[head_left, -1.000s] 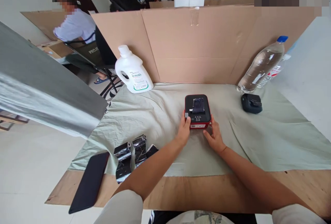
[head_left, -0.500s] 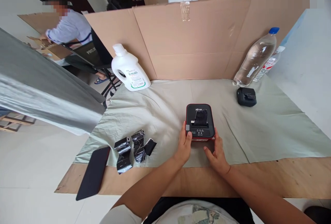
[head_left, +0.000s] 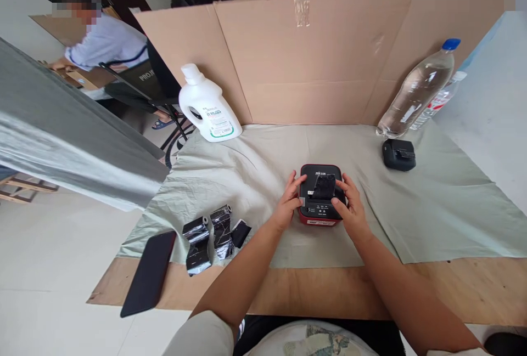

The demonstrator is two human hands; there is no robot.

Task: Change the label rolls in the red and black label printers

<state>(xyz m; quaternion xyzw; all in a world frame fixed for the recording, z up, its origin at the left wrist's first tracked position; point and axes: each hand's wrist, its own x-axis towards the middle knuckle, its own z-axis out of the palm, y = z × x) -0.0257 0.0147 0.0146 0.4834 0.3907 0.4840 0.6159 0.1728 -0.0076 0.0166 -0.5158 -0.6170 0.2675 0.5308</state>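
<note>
A small black and red label printer rests on the cloth in front of me, a strip of black label curling up from its slot. At its left side, my left hand grips the edge, thumb near the front corner and a finger over the top. My right hand is at the right side with thumb and fingers apart; its fingertips reach over the top beside the strip's right edge. To the left lie two rolls of glossy black film and a small black piece.
A dark phone lies across the table's left front corner. Behind stand a white detergent jug, a large clear bottle, a smaller bottle and a black device. A cardboard panel closes the back; a seated person works beyond it.
Both hands have slid forward from the printer's front corners up along its sides. My right fingers have come onto the top beside the black strip. The view has shifted slightly.
</note>
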